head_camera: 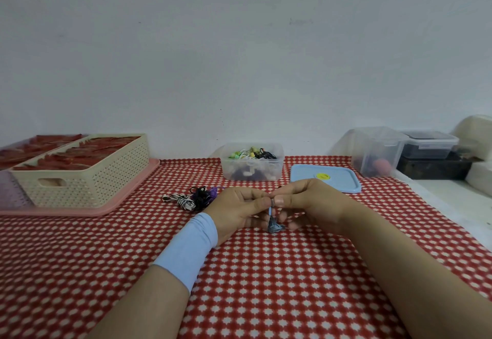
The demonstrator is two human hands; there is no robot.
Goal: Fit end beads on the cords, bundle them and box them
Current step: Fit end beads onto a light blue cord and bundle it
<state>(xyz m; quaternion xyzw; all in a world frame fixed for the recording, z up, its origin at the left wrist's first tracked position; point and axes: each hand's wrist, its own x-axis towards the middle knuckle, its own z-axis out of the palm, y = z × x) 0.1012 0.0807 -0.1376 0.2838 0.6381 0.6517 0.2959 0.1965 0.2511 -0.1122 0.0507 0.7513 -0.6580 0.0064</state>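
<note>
Two bare forearms reach in from the bottom of the frame, the one at lower left wearing a pale blue wristband (189, 248) just below the wrist. They lie over a tabletop (266, 298) covered with a red cloth with small white dots.

The left hand (237, 212) and the right hand (310, 204) meet a little below the middle of the frame, thumb tips almost touching. Both are closed in a pinch on the upper end of a blue-grey cord (274, 226). A thin pale strand runs down from the thumbs to a small bunched heap of the same cord that rests on the cloth under the curled fingers. A small grey piece (272, 201) sits between the thumb tips; it is too small to tell what it is.

Just left of the left hand lies a cluster of bundled cords (193, 198), black-and-white, black and purple. Behind the hands, near the wall, stands an open clear plastic box (277, 171) holding mixed coloured bits and loops. To its right a blue lid (343, 183) with a yellow sticker lies flat.

At the left of the frame a cream woven-look basket (101, 181) of red items stands on a pink tray (125, 197). At the right edge are a clear lidded container (372, 149) and, beside it, a smaller tub (428, 147) stacked on a dark box.
</note>
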